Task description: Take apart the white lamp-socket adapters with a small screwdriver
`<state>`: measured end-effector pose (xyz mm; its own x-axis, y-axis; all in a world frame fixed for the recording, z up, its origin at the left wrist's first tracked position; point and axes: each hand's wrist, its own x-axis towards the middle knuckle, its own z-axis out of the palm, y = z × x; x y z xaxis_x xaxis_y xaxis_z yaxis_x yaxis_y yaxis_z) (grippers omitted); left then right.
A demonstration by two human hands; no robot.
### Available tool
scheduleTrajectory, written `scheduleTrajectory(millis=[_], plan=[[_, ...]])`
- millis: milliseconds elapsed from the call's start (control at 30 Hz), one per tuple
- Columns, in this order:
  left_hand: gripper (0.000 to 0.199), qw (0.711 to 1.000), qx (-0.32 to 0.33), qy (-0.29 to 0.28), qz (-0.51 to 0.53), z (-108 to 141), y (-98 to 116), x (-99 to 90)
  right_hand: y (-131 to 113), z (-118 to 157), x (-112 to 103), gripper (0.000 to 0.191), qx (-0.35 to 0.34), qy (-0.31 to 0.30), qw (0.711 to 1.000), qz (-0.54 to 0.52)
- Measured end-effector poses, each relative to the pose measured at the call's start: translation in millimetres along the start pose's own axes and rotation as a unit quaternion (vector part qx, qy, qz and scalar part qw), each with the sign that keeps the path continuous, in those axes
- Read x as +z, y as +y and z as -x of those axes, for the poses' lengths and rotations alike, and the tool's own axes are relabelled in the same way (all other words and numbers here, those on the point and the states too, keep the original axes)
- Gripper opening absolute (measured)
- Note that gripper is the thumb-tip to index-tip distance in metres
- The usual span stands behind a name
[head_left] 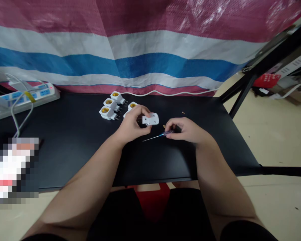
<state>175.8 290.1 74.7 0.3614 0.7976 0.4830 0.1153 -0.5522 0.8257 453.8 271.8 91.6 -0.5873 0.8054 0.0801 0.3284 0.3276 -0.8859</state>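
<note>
- On my feed, the left hand [135, 125] pinches the white plastic housing [154, 119], its long axis running roughly 9 to 3 o'clock.
- I see the right hand [184, 130] gripping a screwdriver [167, 133], shaft towards 8–9 o'clock, tip apart from the housing.
- From that right hand, I read the housing at 9–10 o'clock, nearby.

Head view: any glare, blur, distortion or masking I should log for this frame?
Head view: glossy highlights on the striped sheet at upper right; soft sheen on the black table in front of the hands; slight softness around the right hand and screwdriver; wide-angle stretch makes the forearms look large toward the bottom; coarse pixel blocks mask an area at lower left.
</note>
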Motion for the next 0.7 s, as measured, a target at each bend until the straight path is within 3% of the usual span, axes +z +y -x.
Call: scheduleTrajectory(millis=[67,167,300,500,700], plan=[[0.039,1.0,-0.01,-0.009,-0.015,1,0,0.6,-1,2,-4,0.02,-0.013,0.074,0.993,-0.096],[0.049,0.998,-0.011,-0.042,-0.045,2,-2,2.5,-2,-1,-3,0.032,-0.059,0.234,0.949,-0.204],[0.061,0.993,0.003,-0.091,-0.08,3,-2,6.2,-3,-9,6,0.038,-0.089,0.388,0.896,-0.198],[0.057,0.989,0.011,-0.115,-0.092,3,0,10.4,-7,-10,16,0.029,-0.134,0.395,0.895,-0.158],[0.059,0.989,0.005,-0.115,-0.088,4,-1,11.1,-13,-10,25,0.024,-0.123,0.391,0.907,-0.1]])
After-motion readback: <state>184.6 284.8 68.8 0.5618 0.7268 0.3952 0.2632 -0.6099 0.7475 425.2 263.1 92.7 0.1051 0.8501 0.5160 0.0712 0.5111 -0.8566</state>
